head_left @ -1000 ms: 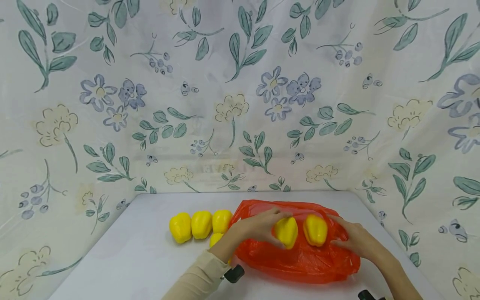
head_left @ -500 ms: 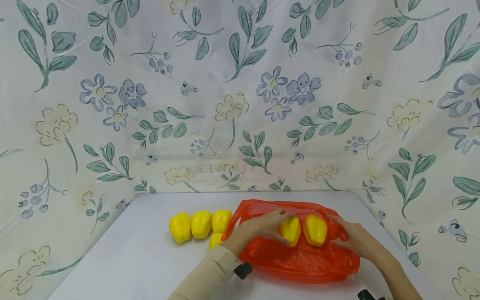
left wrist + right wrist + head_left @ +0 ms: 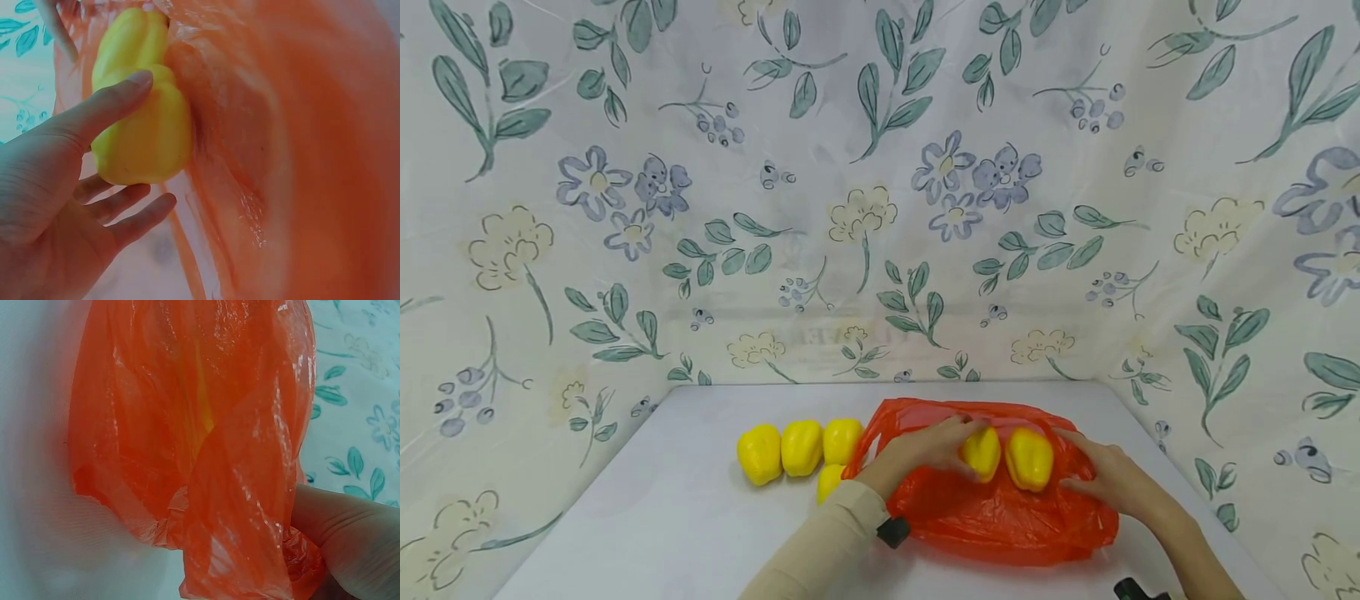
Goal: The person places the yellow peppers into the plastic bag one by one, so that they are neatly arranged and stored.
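Note:
A red plastic bag lies spread on the table with its opening toward the left. My left hand reaches into the opening and grips a yellow bell pepper. In the left wrist view the thumb lies across this bell pepper, with the fingers on its other side. A second bell pepper sits in the bag just to the right. At the bag's right side my right hand holds the plastic. The right wrist view shows crumpled bag film against part of the hand; its other fingers are hidden.
Several more yellow bell peppers stand in a group on the white table left of the bag. One is partly hidden by the left arm. A floral curtain hangs behind the table and along both sides.
My left hand has moved slightly right with its bell pepper, deeper into the bag and closer to the second one. The right hand has stayed in place.

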`<control>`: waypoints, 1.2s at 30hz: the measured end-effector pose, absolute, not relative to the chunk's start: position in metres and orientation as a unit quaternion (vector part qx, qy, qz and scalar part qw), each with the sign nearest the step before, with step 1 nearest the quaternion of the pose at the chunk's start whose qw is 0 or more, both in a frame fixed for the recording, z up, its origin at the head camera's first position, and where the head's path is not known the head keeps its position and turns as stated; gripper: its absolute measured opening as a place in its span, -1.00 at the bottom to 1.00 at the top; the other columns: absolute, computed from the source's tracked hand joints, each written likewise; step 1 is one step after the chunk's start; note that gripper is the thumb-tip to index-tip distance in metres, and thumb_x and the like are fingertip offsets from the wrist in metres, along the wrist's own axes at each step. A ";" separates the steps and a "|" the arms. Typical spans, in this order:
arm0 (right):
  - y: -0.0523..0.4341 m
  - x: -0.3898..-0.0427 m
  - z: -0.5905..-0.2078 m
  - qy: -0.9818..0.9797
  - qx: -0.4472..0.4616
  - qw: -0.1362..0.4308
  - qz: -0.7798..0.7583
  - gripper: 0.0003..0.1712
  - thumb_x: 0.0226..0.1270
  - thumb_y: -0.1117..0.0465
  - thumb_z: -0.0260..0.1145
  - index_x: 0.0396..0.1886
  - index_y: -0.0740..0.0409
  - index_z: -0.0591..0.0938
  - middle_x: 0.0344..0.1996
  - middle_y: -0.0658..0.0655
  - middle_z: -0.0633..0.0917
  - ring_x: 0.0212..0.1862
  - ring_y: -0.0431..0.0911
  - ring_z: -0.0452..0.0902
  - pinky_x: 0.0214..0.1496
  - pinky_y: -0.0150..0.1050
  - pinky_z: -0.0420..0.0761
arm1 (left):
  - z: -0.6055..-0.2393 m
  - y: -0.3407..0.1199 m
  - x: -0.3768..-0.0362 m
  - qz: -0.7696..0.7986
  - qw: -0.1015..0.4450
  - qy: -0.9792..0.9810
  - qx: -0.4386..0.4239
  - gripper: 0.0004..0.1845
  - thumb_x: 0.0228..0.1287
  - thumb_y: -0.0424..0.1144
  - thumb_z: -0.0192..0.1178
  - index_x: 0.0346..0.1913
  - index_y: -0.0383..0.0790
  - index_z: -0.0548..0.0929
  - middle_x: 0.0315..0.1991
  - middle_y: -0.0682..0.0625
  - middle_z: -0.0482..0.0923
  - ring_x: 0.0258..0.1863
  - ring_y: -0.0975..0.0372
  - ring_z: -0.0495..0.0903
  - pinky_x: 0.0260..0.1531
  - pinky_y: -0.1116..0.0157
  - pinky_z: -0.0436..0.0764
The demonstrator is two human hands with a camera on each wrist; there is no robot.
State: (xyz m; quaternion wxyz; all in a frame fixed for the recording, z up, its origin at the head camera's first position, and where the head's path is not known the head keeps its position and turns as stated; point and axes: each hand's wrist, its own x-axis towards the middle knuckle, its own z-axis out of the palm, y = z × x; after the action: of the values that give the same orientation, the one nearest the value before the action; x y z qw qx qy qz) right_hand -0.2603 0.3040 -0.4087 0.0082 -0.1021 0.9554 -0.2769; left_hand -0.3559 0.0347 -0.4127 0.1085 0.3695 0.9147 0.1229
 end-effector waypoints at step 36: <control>0.305 -0.260 -0.409 0.955 -0.111 0.003 -0.274 -0.11 -0.04 0.01 0.41 0.31 0.02 0.24 0.01 0.19 0.57 -0.16 -0.10 0.52 -0.26 -0.27 0.66 | -0.399 0.018 -0.345 0.114 0.092 0.903 0.403 -0.12 -0.04 0.18 0.25 0.33 0.46 -0.02 0.26 0.12 0.18 0.14 0.28 0.31 0.06 0.23 0.50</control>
State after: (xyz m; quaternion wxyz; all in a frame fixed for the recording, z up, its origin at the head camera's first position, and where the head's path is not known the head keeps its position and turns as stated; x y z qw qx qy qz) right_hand -0.2597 0.3053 -0.4085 0.0035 -0.1111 0.9553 -0.2738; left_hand -0.3449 0.0177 -0.3990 0.0922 0.4035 0.9032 0.1135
